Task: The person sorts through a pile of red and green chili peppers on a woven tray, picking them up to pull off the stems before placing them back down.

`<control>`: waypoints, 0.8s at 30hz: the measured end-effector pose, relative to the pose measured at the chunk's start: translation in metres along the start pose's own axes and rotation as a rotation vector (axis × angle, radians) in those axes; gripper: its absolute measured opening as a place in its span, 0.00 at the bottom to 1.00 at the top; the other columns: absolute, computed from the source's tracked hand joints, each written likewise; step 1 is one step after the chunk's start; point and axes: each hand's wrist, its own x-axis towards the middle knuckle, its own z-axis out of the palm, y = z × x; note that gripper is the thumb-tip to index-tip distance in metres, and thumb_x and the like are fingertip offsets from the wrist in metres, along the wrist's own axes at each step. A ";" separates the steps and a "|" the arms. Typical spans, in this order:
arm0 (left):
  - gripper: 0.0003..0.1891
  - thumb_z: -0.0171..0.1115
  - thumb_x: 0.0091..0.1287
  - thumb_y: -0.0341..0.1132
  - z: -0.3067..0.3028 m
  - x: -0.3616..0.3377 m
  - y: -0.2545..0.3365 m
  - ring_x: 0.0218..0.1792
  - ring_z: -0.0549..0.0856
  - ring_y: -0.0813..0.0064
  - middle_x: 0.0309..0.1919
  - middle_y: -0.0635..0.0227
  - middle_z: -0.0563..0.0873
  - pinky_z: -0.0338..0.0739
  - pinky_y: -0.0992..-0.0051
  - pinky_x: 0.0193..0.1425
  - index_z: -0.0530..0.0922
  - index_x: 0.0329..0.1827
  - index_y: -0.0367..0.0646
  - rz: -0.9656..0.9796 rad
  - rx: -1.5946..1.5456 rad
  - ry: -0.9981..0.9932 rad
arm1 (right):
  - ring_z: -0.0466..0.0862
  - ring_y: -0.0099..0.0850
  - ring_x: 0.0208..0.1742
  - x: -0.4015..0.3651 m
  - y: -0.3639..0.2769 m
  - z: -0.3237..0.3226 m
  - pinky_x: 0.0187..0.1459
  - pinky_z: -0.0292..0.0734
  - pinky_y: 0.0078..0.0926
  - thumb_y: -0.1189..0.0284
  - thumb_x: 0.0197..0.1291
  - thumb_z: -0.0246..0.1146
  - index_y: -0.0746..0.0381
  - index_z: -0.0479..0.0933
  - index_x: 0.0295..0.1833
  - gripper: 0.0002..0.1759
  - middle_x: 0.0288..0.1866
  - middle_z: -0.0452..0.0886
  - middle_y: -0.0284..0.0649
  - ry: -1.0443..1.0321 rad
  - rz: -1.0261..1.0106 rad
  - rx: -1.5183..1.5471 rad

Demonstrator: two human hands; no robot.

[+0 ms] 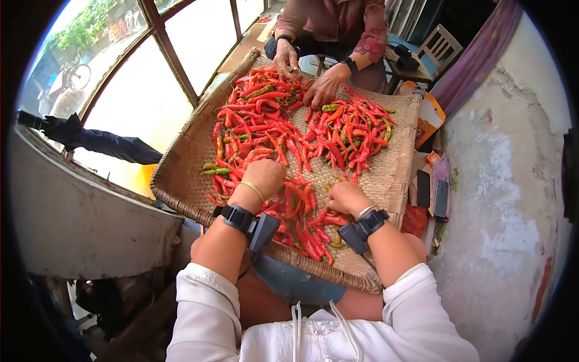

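A large woven tray (386, 181) lies before me, bearing heaps of red chili peppers (259, 123) with a few green ones among them. My left hand (265, 176) rests at the near left part of the peppers, its fingers curled down and hidden behind the back of the hand. On the right, my right hand (348, 198) is bent over the tray beside a near group of peppers (295, 208); its fingertips are hidden too. Whether either hand holds a pepper cannot be made out. A second heap (347, 136) sits at the far right.
Across the tray a person in a dark red patterned shirt (329, 24) has both hands at the far peppers. A folded dark umbrella (111, 143) lies by the window at left. Phones (441, 198) and boxes stand along the right wall, near a wooden chair (439, 48).
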 end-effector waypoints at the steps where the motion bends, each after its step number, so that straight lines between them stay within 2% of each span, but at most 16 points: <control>1: 0.08 0.53 0.54 0.34 0.000 0.001 0.005 0.34 0.83 0.61 0.28 0.60 0.83 0.77 0.64 0.35 0.80 0.29 0.44 0.027 -0.004 0.012 | 0.79 0.42 0.42 0.000 0.000 0.002 0.43 0.74 0.37 0.64 0.47 0.61 0.56 0.81 0.34 0.10 0.39 0.80 0.44 -0.022 0.052 0.013; 2: 0.08 0.53 0.54 0.34 0.001 0.001 0.010 0.33 0.83 0.61 0.28 0.60 0.83 0.77 0.64 0.35 0.80 0.29 0.44 0.035 -0.059 0.054 | 0.80 0.42 0.37 0.005 0.008 0.013 0.41 0.74 0.37 0.67 0.46 0.60 0.57 0.81 0.31 0.08 0.31 0.80 0.44 0.102 0.017 0.013; 7: 0.07 0.54 0.54 0.34 -0.011 -0.004 0.033 0.31 0.82 0.61 0.25 0.60 0.82 0.77 0.64 0.35 0.80 0.29 0.44 0.070 -0.147 0.179 | 0.80 0.43 0.33 -0.001 0.017 0.006 0.39 0.75 0.36 0.70 0.42 0.59 0.57 0.81 0.26 0.06 0.25 0.79 0.46 0.261 0.052 0.228; 9: 0.08 0.54 0.55 0.37 -0.006 -0.001 0.034 0.29 0.81 0.58 0.25 0.59 0.82 0.76 0.63 0.34 0.80 0.30 0.46 0.077 -0.326 0.301 | 0.81 0.36 0.33 -0.007 0.018 -0.001 0.37 0.74 0.31 0.69 0.43 0.62 0.60 0.82 0.35 0.11 0.30 0.81 0.45 0.169 0.015 0.219; 10: 0.06 0.57 0.54 0.33 -0.005 -0.001 0.033 0.28 0.82 0.59 0.24 0.58 0.82 0.76 0.65 0.34 0.80 0.31 0.43 0.109 -0.414 0.370 | 0.81 0.30 0.35 -0.012 0.018 -0.001 0.39 0.74 0.27 0.69 0.47 0.61 0.61 0.78 0.46 0.18 0.35 0.81 0.43 0.229 -0.003 0.233; 11: 0.06 0.57 0.54 0.33 -0.004 0.000 0.032 0.28 0.82 0.59 0.24 0.58 0.82 0.76 0.65 0.34 0.80 0.31 0.43 0.112 -0.414 0.374 | 0.81 0.30 0.35 -0.015 0.015 -0.005 0.39 0.74 0.27 0.69 0.47 0.61 0.61 0.78 0.46 0.18 0.35 0.81 0.43 0.233 -0.002 0.230; 13: 0.05 0.60 0.51 0.31 -0.009 -0.003 0.033 0.28 0.80 0.56 0.24 0.55 0.81 0.75 0.64 0.34 0.79 0.29 0.40 0.118 -0.743 0.543 | 0.78 0.26 0.38 -0.022 0.004 -0.013 0.40 0.73 0.23 0.69 0.51 0.61 0.61 0.71 0.56 0.24 0.38 0.79 0.39 0.159 -0.139 0.619; 14: 0.06 0.62 0.51 0.29 -0.012 -0.004 0.032 0.24 0.81 0.62 0.22 0.57 0.81 0.75 0.68 0.31 0.79 0.30 0.38 0.108 -0.797 0.539 | 0.79 0.29 0.38 -0.026 -0.003 -0.015 0.42 0.73 0.24 0.66 0.49 0.62 0.62 0.71 0.55 0.26 0.41 0.78 0.43 0.204 -0.205 0.695; 15: 0.06 0.62 0.51 0.29 -0.011 -0.004 0.032 0.24 0.81 0.62 0.22 0.57 0.81 0.75 0.68 0.31 0.79 0.30 0.38 0.102 -0.798 0.533 | 0.79 0.29 0.38 -0.030 -0.011 -0.018 0.42 0.73 0.24 0.66 0.49 0.62 0.62 0.71 0.55 0.26 0.41 0.78 0.43 0.198 -0.204 0.700; 17: 0.06 0.62 0.54 0.30 -0.009 -0.001 0.033 0.21 0.80 0.75 0.20 0.64 0.81 0.74 0.75 0.27 0.79 0.32 0.37 0.022 -1.166 0.440 | 0.79 0.30 0.38 -0.032 -0.022 -0.022 0.42 0.73 0.24 0.66 0.50 0.62 0.64 0.70 0.55 0.26 0.45 0.77 0.44 0.168 -0.229 0.769; 18: 0.06 0.62 0.54 0.30 -0.010 0.000 0.032 0.21 0.80 0.75 0.20 0.64 0.81 0.74 0.75 0.27 0.79 0.32 0.37 0.013 -1.165 0.443 | 0.78 0.25 0.36 -0.026 -0.024 -0.018 0.40 0.72 0.23 0.67 0.52 0.61 0.67 0.73 0.50 0.21 0.39 0.78 0.40 0.173 -0.319 0.847; 19: 0.06 0.60 0.56 0.28 -0.010 0.000 0.031 0.22 0.79 0.79 0.22 0.67 0.81 0.73 0.78 0.28 0.79 0.34 0.37 0.019 -1.266 0.352 | 0.78 0.25 0.36 -0.023 -0.023 -0.017 0.40 0.72 0.23 0.67 0.52 0.61 0.67 0.73 0.50 0.21 0.39 0.78 0.40 0.164 -0.324 0.848; 21: 0.06 0.58 0.60 0.25 -0.011 0.000 0.030 0.25 0.77 0.86 0.25 0.73 0.81 0.73 0.84 0.29 0.78 0.39 0.37 0.023 -1.464 0.158 | 0.75 0.20 0.33 -0.020 -0.024 -0.016 0.35 0.71 0.20 0.69 0.55 0.59 0.67 0.75 0.44 0.15 0.33 0.77 0.34 0.009 -0.292 0.980; 22: 0.06 0.58 0.59 0.26 -0.012 0.000 0.031 0.24 0.76 0.87 0.24 0.75 0.80 0.72 0.85 0.28 0.77 0.39 0.37 -0.006 -1.380 0.201 | 0.71 0.15 0.28 -0.020 -0.027 -0.015 0.29 0.68 0.17 0.70 0.58 0.57 0.66 0.77 0.38 0.10 0.26 0.75 0.28 0.026 -0.297 1.041; 24: 0.06 0.59 0.59 0.26 -0.018 0.000 0.032 0.24 0.75 0.87 0.23 0.75 0.79 0.72 0.85 0.28 0.78 0.39 0.37 -0.052 -1.346 0.183 | 0.70 0.14 0.26 -0.009 -0.014 -0.009 0.28 0.67 0.16 0.70 0.58 0.56 0.66 0.76 0.37 0.10 0.24 0.74 0.27 -0.023 -0.283 1.053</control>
